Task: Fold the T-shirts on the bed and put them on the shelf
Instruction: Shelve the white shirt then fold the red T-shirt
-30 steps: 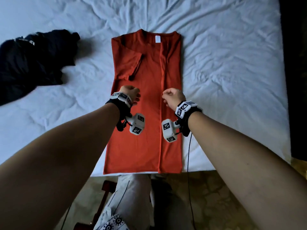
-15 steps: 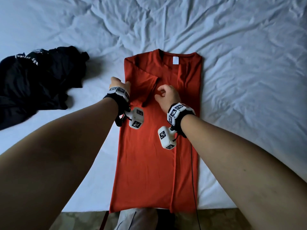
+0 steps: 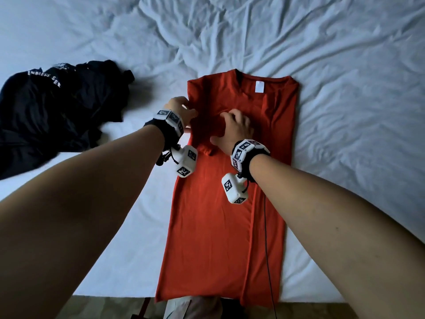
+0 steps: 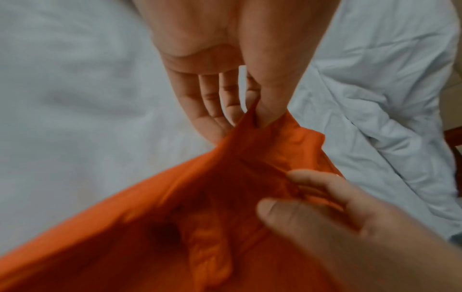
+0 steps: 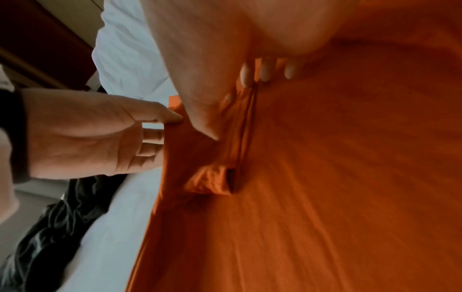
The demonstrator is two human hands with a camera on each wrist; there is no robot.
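An orange-red T-shirt (image 3: 220,215) lies lengthwise on the white bed (image 3: 345,100), both sides folded in, collar and white label at the far end. My left hand (image 3: 187,109) pinches its left edge near the shoulder; in the left wrist view the cloth (image 4: 200,227) runs between thumb and fingers (image 4: 226,98). My right hand (image 3: 226,120) lies on the folded-in sleeve and pinches a ridge of the fabric (image 5: 240,138) between thumb and fingers (image 5: 265,71). A crumpled black T-shirt (image 3: 57,107) with white lettering lies to the left.
The bed's near edge meets a brownish floor (image 3: 103,307), and my trouser leg (image 3: 181,307) shows below the shirt's hem. A thin black cable (image 3: 266,226) hangs from my right wrist across the shirt. Dark wooden furniture (image 5: 45,49) stands beyond the bed.
Both hands have moved from the shirt's middle up towards the shoulder end. The left one went to the left edge, and the right one took hold of the folded sleeve.
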